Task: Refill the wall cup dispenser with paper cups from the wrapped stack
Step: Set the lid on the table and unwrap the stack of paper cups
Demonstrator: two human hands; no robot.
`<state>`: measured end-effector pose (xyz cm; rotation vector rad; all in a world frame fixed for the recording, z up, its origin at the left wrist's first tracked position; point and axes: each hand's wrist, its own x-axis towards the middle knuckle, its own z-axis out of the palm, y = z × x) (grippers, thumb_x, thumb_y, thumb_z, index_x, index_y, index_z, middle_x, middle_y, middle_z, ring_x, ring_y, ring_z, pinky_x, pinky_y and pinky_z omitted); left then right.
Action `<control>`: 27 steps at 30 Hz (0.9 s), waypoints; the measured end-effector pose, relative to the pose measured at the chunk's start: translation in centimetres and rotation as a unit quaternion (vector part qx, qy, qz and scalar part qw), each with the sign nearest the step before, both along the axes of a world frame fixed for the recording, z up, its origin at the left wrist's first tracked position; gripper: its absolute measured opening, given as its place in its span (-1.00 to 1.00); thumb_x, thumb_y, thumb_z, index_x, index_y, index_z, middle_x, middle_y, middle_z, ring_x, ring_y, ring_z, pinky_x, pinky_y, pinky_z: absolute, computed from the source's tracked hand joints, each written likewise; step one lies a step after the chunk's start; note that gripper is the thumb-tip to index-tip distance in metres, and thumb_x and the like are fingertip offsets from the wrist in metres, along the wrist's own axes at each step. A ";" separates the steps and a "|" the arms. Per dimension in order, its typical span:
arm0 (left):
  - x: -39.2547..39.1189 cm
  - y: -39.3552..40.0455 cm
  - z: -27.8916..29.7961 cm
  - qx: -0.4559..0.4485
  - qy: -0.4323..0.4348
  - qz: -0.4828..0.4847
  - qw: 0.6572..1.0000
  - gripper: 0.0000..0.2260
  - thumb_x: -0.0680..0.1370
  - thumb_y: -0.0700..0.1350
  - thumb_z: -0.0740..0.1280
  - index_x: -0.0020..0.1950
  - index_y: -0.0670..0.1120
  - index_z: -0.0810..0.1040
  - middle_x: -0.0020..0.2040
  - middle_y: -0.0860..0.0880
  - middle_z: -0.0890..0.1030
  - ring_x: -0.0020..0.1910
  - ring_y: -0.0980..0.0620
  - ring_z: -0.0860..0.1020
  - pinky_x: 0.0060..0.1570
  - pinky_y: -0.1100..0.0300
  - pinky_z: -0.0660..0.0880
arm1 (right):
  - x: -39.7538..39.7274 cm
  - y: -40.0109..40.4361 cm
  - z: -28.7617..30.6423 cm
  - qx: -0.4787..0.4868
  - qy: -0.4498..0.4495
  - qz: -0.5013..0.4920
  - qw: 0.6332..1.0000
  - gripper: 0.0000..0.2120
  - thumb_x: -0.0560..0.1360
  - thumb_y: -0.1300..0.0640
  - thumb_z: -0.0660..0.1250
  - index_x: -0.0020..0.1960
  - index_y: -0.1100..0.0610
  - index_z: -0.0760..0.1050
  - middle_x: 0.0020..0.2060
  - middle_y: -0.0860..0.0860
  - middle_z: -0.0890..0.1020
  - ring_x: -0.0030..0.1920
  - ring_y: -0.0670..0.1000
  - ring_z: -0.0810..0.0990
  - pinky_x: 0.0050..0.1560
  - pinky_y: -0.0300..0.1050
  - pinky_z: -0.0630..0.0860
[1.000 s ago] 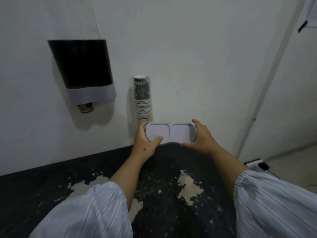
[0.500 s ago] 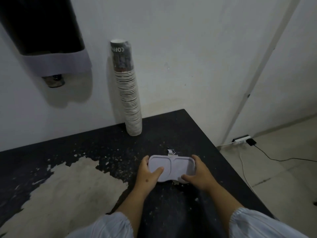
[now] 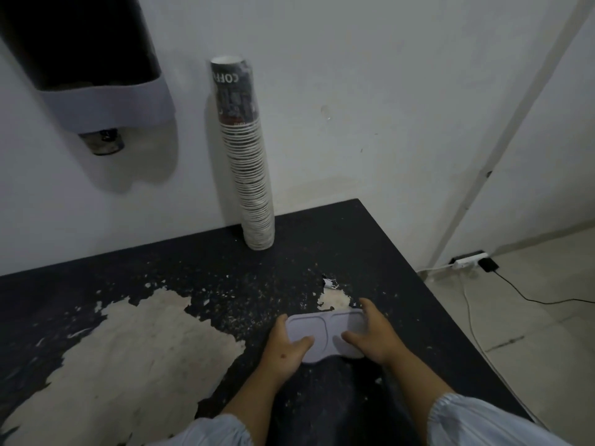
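Observation:
A tall stack of paper cups [image 3: 246,162] in clear wrap stands upright on the black table [image 3: 199,262], leaning against the white wall. The wall cup dispenser [image 3: 83,62], dark with a pale grey lower band, hangs at the upper left with one cup bottom [image 3: 104,142] showing beneath it. A pale grey lid with two oval hollows [image 3: 325,333] lies low over the table's right part. My left hand [image 3: 285,347] grips its left end and my right hand [image 3: 372,334] grips its right end, thumbs on top.
The table's black coating is peeled in large pale patches [image 3: 128,358] at the left and a small one near the lid. The table's right edge drops to a tiled floor with a white power strip [image 3: 468,260] and a black cable [image 3: 544,299] by the wall.
Both hands have brought the grey lid down from in front of the wall to the tabletop. The camera has tilted down and closer, so the dispenser slid to the upper left.

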<state>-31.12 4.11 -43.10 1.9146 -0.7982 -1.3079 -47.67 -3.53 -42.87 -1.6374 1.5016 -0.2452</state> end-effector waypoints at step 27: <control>14.4 -11.7 10.3 -0.169 -0.154 0.001 0.973 -0.25 0.50 -0.05 0.37 0.54 0.02 -0.01 0.55 -0.04 0.07 0.52 -0.04 0.10 0.46 0.02 0.12 | 16.8 -11.9 10.4 -0.170 -0.086 0.131 0.973 -0.12 0.39 0.07 0.47 0.52 0.11 0.01 0.50 0.11 0.19 0.49 0.15 0.17 0.45 0.06 0.23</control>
